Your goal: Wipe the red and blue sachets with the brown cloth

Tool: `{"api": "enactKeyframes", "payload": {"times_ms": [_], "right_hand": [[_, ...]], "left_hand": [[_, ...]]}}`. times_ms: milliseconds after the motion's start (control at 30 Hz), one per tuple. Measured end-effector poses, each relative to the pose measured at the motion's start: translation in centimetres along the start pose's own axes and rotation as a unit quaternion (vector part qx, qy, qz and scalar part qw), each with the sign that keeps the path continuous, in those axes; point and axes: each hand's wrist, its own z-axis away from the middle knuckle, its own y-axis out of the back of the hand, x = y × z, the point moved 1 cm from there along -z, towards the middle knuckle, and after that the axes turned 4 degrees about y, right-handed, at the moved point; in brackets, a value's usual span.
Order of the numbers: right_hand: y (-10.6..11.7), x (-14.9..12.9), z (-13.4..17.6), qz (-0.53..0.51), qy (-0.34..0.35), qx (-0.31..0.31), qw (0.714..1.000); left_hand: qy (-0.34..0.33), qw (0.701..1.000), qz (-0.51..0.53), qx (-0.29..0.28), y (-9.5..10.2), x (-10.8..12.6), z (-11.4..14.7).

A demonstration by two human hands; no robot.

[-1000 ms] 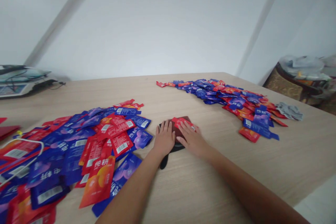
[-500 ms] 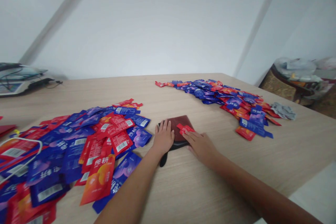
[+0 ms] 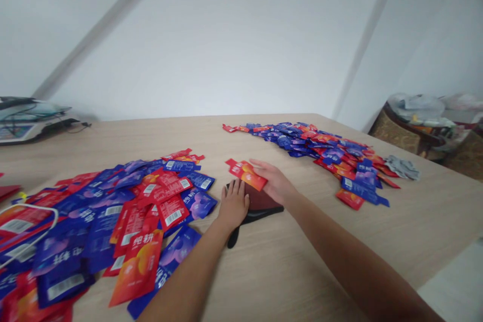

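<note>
Between the two piles a dark brown flat pad [image 3: 260, 200] with a black edge lies on the table. My left hand [image 3: 234, 204] rests flat on its left part, fingers stretched out. A black tab [image 3: 233, 238] sticks out below that hand. My right hand [image 3: 277, 181] is closed on a red and orange pouch [image 3: 247, 173], holding it by its right end just above the pad, printed front up. To the left of my left hand spreads a heap of red and blue pouches [image 3: 173, 211].
A second long pile of red and blue pouches [image 3: 302, 141] runs along the right side, with a grey crumpled cloth [image 3: 402, 167] at its end. A white device with cables [image 3: 33, 123] stands at the back left. Beyond the table's right edge is a chair with plastic bags [image 3: 422, 110].
My right hand has lifted the red pouch off the pad and turned it so its orange printed front shows. My left hand stays on the pad. The view has tilted slightly.
</note>
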Motion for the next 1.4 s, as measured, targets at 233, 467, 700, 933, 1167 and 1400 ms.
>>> {"api": "enactKeyframes", "payload": {"times_ms": [233, 467, 700, 933, 1167, 1400], "right_hand": [[6.8, 3.3, -2.9, 0.337, -0.019, 0.130, 0.932], [19.1, 7.0, 1.8, 0.659, -0.074, 0.298, 0.687], [25.8, 5.3, 0.7, 0.746, -0.066, 0.278, 0.601], [28.0, 5.7, -1.4, 0.766, -0.118, 0.172, 0.609], [20.6, 6.9, -0.1, 0.739, -0.041, 0.082, 0.667], [11.8, 6.8, -0.2, 0.553, 0.051, 0.104, 0.825]], "left_hand": [[0.003, 1.000, 0.004, 0.001, -0.2, -0.1, 0.1], [0.005, 1.000, 0.001, -0.003, -0.3, -0.1, 0.0], [0.003, 1.000, -0.006, -0.003, -0.2, -0.1, 0.0], [0.003, 1.000, -0.010, 0.005, -0.6, -0.2, -0.1], [0.006, 1.000, -0.009, 0.000, -0.3, -0.1, -0.1], [-0.002, 1.000, -0.010, 0.001, -0.3, -0.2, 0.0]]}}
